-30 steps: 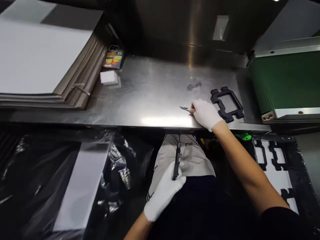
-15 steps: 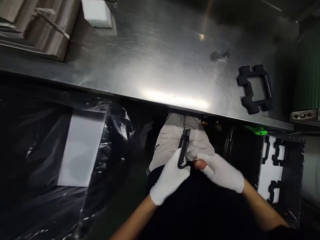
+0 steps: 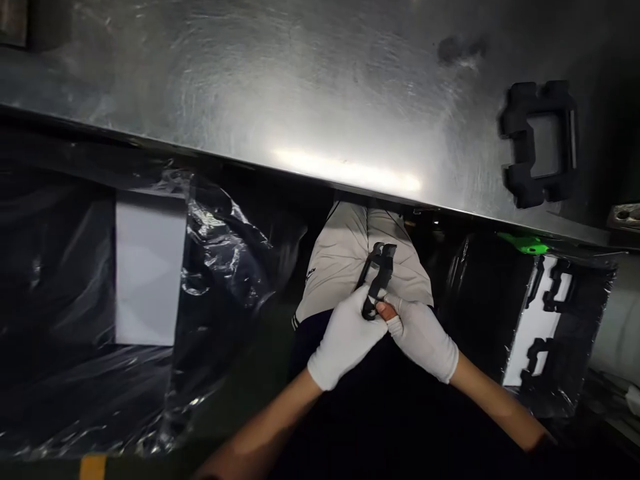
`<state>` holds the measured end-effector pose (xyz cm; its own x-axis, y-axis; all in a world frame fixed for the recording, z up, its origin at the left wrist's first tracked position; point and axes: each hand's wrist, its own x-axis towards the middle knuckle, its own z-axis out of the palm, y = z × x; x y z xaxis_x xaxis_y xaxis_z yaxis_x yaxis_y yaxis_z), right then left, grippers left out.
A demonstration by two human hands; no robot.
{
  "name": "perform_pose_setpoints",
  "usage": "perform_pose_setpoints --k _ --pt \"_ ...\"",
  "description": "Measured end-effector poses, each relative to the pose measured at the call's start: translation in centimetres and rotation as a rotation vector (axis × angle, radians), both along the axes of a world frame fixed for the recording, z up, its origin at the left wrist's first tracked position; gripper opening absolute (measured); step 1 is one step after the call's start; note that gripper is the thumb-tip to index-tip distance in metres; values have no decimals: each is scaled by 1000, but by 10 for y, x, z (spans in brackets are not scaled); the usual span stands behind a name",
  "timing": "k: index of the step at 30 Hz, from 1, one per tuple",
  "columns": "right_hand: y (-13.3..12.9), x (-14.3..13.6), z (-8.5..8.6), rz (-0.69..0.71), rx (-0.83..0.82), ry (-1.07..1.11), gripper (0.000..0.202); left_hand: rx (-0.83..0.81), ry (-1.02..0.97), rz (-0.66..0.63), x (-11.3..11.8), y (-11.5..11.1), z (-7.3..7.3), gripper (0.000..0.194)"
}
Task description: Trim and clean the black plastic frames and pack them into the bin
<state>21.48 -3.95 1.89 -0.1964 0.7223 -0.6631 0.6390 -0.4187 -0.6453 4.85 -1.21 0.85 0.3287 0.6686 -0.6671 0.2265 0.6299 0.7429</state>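
Left hand (image 3: pixel 345 343), white fingerless-type glove, fingers closed round lower end of a black notched frame (image 3: pixel 384 270). Frame is held tilted, seen nearly edge-on, above the lap in light trousers (image 3: pixel 327 273), out past the near edge of the steel counter (image 3: pixel 200 87). Right hand (image 3: pixel 423 337), also gloved, bare thumb showing, fingers drawn in narrow right beside the frame's lower end; cannot tell what they grip, fingertips partly hidden. Hands meet or nearly meet there.

Second black frame (image 3: pixel 521 157) lies flat on the counter, toward the right end, near the front edge. Dark smudge (image 3: pixel 455 50) farther back, left of it. Brown stack (image 3: pixel 13 23), corner only, at counter's left.

Below counter, right: plastic-lined box (image 3: pixel 585 333) with white sheet (image 3: pixel 543 327) and more black frames (image 3: pixel 553 287) on it; green item (image 3: pixel 530 245) by its top edge. Left: black plastic sheeting (image 3: pixel 65 387), white panel (image 3: pixel 147 273) amid it.
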Motion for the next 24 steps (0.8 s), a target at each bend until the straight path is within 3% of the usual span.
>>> perform_pose_setpoints --k 8,14,19,24 --pt "-13 -10 -2 -144 -7 25 49 -19 -3 61 3 -9 -6 8" --pt "-16 -12 0 -179 4 8 41 -13 30 44 4 -7 -4 12" --pt "-14 -15 0 -197 -51 9 48 -26 24 70 5 -7 -6 11" --pt "-14 -11 -2 -209 1 34 49 -35 50 104 6 -9 -3 10"
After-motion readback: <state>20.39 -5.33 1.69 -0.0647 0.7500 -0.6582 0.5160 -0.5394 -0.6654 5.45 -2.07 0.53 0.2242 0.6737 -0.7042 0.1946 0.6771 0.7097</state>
